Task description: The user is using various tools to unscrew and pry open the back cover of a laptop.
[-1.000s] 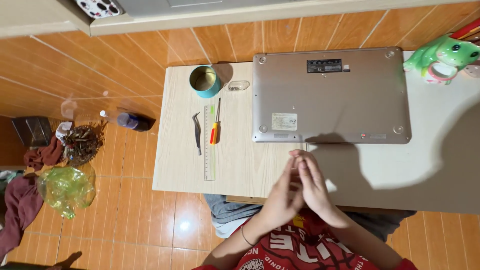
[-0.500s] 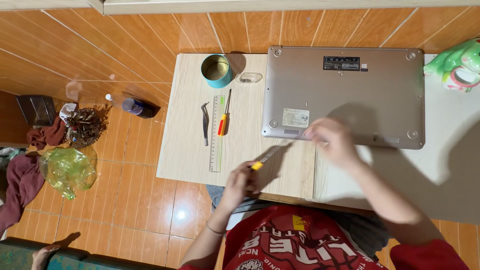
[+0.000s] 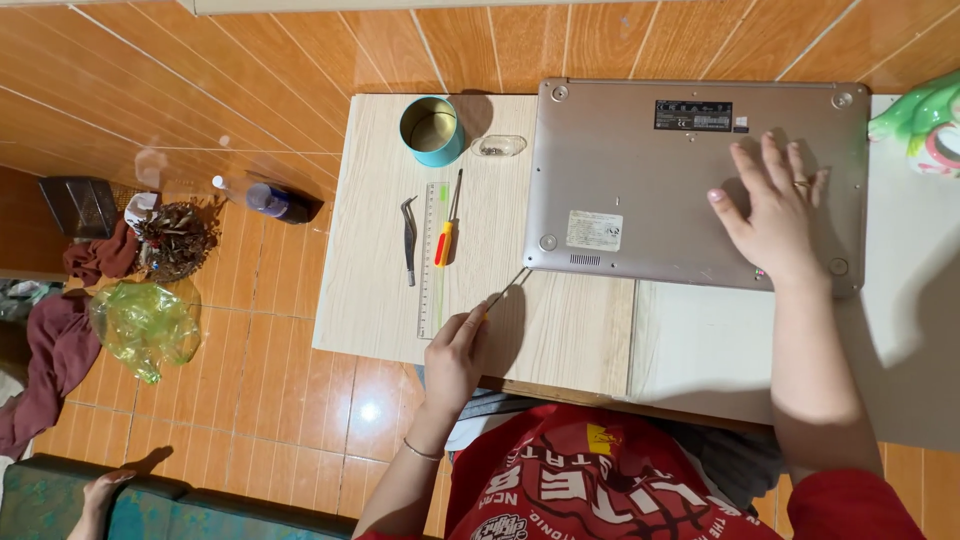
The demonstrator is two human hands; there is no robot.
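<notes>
Leftmost, on the tiled floor, lie a crumpled green bag point(image 3: 143, 325) and a small bottle point(image 3: 268, 201). On the pale wood-grain desk point(image 3: 370, 290) stand a round teal tin point(image 3: 432, 130), curved tweezers point(image 3: 409, 238), a clear ruler point(image 3: 432, 262) and a red-and-yellow screwdriver point(image 3: 447, 232). The left hand point(image 3: 453, 363) has its fingers pinched shut on a thin tool point(image 3: 507, 287), whose tip touches the near left corner of the laptop point(image 3: 640, 180). That laptop lies upside down, a smooth grey metal slab with rounded corners. The right hand point(image 3: 772, 215) rests flat and spread on its base, gripping nothing. As I judge it, the tip could slip off the corner and scratch the metal if pushed at too shallow an angle, or the laptop could slide if the flat hand eases.
</notes>
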